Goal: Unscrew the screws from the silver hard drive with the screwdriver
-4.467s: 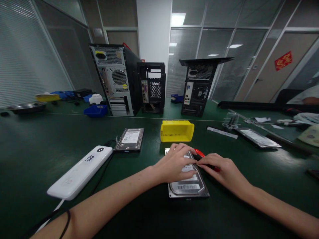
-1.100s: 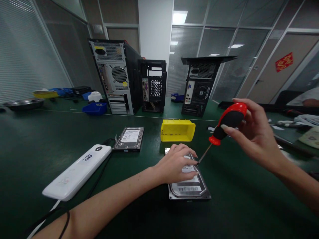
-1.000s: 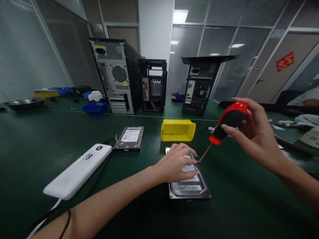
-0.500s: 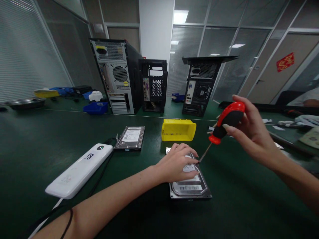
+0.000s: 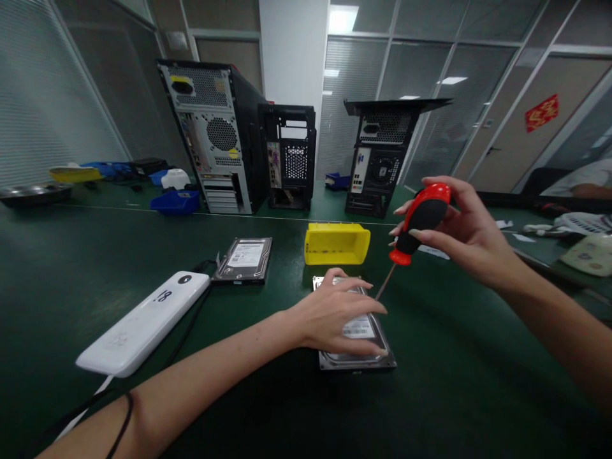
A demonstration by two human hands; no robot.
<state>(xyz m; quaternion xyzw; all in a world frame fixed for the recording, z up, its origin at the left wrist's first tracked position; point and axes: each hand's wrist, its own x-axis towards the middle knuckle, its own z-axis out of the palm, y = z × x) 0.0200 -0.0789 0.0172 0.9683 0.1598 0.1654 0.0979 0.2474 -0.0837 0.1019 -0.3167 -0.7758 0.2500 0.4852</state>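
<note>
My left hand lies across a silver hard drive on the table, fingers spread over its label and right edge. Much of the drive's top is hidden under that hand. Gripped in my right hand is a screwdriver with a red and black handle, tilted, its shaft pointing down and left. The tip meets the drive's right edge near my left fingers; whether it sits in a screw I cannot make out. Just behind the drive a yellow bin rests on its side, its opening facing me.
A second hard drive and a white power bank with cables are on my left. Computer cases stand along the back, near a blue bin. Another person's arm shows at far right, behind assorted parts.
My left fingers have spread wider, the thumb reaching nearer the drive's front edge. The screwdriver stays at the right edge, its tip slightly farther back. The whole view has shifted slightly.
</note>
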